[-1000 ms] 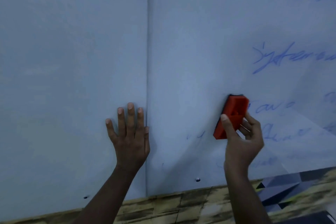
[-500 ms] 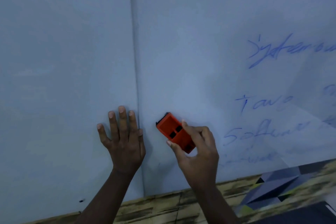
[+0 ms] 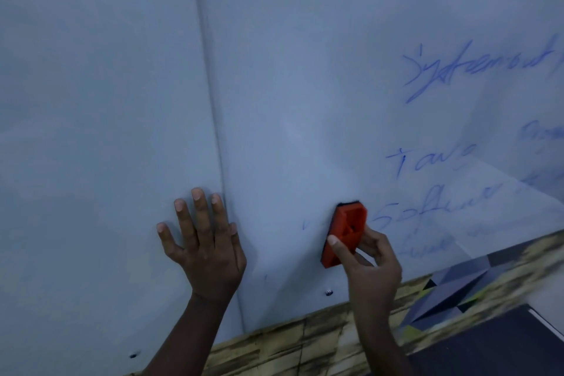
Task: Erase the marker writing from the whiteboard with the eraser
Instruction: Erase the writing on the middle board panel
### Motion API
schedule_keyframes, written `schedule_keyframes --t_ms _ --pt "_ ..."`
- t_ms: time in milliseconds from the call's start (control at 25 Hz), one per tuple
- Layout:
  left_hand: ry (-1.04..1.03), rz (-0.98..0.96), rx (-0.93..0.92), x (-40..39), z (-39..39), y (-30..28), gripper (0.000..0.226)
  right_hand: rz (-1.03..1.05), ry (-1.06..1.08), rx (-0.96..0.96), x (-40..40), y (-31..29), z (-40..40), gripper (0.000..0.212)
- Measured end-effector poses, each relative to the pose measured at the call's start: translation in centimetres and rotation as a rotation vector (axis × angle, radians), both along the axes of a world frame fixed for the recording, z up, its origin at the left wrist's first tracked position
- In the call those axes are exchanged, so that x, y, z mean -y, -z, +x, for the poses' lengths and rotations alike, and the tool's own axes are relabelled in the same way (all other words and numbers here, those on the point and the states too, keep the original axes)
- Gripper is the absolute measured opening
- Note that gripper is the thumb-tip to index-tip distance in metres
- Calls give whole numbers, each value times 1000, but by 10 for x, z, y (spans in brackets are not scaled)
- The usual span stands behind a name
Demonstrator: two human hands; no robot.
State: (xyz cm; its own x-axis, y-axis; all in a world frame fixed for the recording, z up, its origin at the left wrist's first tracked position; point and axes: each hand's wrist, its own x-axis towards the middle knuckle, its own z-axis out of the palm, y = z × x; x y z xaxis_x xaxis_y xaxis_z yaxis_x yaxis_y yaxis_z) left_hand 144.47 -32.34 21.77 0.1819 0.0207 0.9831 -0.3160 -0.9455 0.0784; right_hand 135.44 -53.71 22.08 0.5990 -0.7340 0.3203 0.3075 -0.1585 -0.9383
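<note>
Since half a second ago: eraser (image 3: 345, 235) swung back right, from just beside the panel seam (image 3: 213, 131) to lower centre-right of frame, now near upright instead of tilted. Left hand (image 3: 203, 241) unchanged, flat on the board.

Right hand (image 3: 370, 265) pinching the red eraser by its lower half, thumb on the left edge, fingers curled round the right side; dark pad face against the whiteboard (image 3: 305, 70). Left hand spread, fingers straight, pressing the board at lower centre, index side right at the seam, holding nothing.

Probable step: wiping toward the blue marker writing (image 3: 457, 76) at right of frame. Several lines left there, lowest ones just right of the eraser; small stray marks to its left and below. Task judged well short of done. To do it well: keep pad flat, firm even pressure, overlapping strokes across each line, then catch the stray specks at left.

Surface: pale blue-grey board, two panels, small screw heads (image 3: 328, 292) along the bottom edge. Below it a yellowish brick-pattern wall strip (image 3: 290, 342), geometric grey patterned patch (image 3: 451, 293) lower right, dark flat object at the bottom-right corner, too blurred to identify.
</note>
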Motion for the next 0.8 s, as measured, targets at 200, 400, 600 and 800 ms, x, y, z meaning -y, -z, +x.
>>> schedule_keyframes --t_ms 200,400,600,800 --pt "1 3 4 2 3 4 59 -612 13 -83 -52 23 2 63" --pt "12 30 -10 -1 1 8 58 -522 -14 -112 -41 21 -4 58" --pt "11 25 -5 2 0 12 59 364 -35 -83 4 2 2 40" --pt "4 36 1 3 1 16 60 944 -293 -285 -7 13 -9 64"
